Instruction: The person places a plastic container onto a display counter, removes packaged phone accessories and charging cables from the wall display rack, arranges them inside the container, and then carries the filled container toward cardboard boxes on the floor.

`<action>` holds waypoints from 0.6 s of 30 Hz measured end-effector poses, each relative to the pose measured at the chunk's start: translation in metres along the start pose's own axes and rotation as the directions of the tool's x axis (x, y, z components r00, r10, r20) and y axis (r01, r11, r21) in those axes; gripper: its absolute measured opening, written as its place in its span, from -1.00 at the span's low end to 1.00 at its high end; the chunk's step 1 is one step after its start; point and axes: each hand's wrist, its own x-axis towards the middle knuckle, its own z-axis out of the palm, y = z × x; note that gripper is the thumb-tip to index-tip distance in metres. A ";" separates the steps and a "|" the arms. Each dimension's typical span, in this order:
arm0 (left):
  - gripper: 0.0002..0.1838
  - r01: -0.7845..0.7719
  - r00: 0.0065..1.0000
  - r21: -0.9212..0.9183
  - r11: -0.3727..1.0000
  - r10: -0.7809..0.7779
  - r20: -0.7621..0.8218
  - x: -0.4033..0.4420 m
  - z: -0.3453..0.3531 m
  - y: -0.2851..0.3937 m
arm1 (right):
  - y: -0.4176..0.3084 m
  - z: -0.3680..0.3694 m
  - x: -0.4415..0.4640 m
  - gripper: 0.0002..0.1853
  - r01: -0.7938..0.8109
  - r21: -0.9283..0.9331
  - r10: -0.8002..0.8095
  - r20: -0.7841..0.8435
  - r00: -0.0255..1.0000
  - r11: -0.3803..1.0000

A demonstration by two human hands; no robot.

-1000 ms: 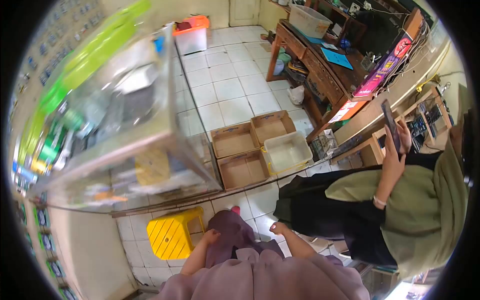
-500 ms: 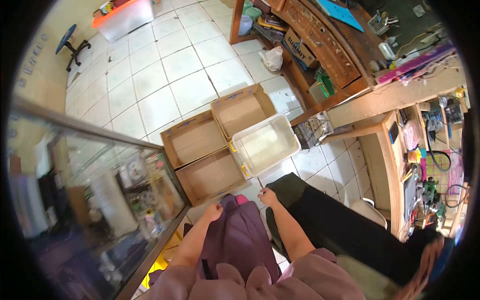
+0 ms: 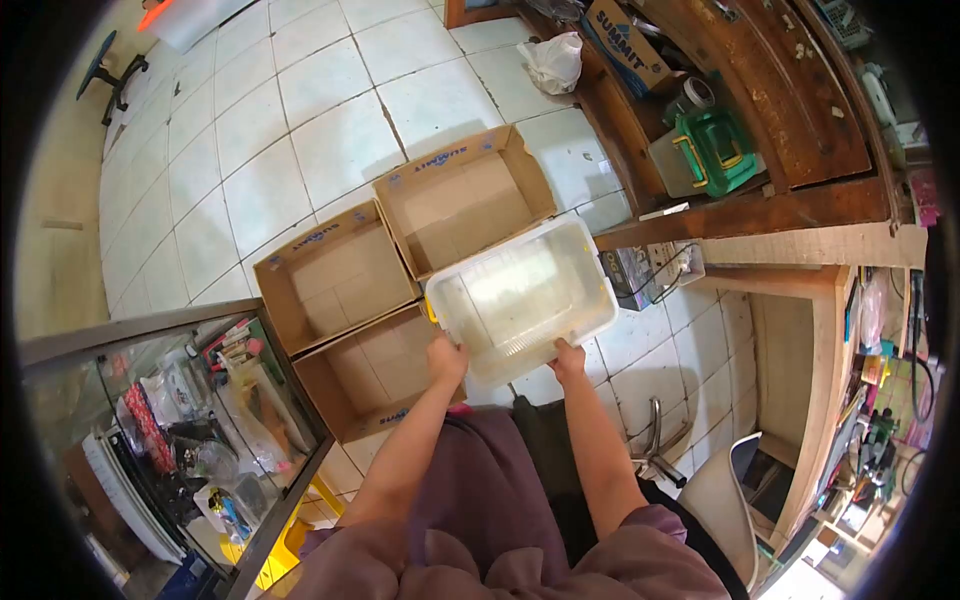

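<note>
A clear plastic bin (image 3: 530, 290) with a yellow latch on its left side sits in front of me, and nothing shows inside it. My left hand (image 3: 447, 360) is closed on the bin's near left corner. On the near rim, my right hand (image 3: 567, 361) grips with the thumb over the edge and the fingers hidden beneath. Just left of the bin are three open cardboard boxes: a far box (image 3: 465, 200), a left box (image 3: 340, 270) and a near box (image 3: 375, 370). Whether the bin rests on the floor or is lifted, I cannot tell.
A glass display case (image 3: 190, 430) full of packaged goods stands at the left. At the right are a wooden desk (image 3: 800, 110), a green basket (image 3: 718, 150) on its lower shelf, and a white chair (image 3: 715, 500). A white plastic bag (image 3: 553, 63) lies beside the desk.
Both hands have moved forward from beside my lap and taken hold of the clear bin. My view has shifted closer to the boxes, and the dark cloth at the right is mostly out of sight.
</note>
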 end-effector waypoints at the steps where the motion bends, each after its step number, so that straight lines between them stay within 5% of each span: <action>1: -0.66 0.003 1.000 0.019 1.000 -0.002 -0.018 -0.011 0.003 -0.003 | 0.002 -0.010 -0.011 -0.51 -0.002 0.010 0.002 -0.041 0.999 1.000; 8: -0.68 0.024 0.997 -0.152 0.988 -0.035 -0.067 -0.114 -0.049 0.017 | -0.030 -0.057 -0.156 -0.53 0.066 0.022 -0.058 -0.255 0.965 0.998; 13: -0.62 -0.021 0.999 -0.316 0.949 0.011 -0.033 -0.201 -0.121 0.027 | -0.053 -0.073 -0.266 -0.62 0.222 -0.121 -0.242 -0.178 0.954 0.967; 18: -0.54 -0.050 0.993 -0.315 0.948 0.012 -0.120 -0.302 -0.158 -0.028 | -0.010 -0.089 -0.351 -0.63 0.353 -0.028 -0.354 -0.123 0.927 0.935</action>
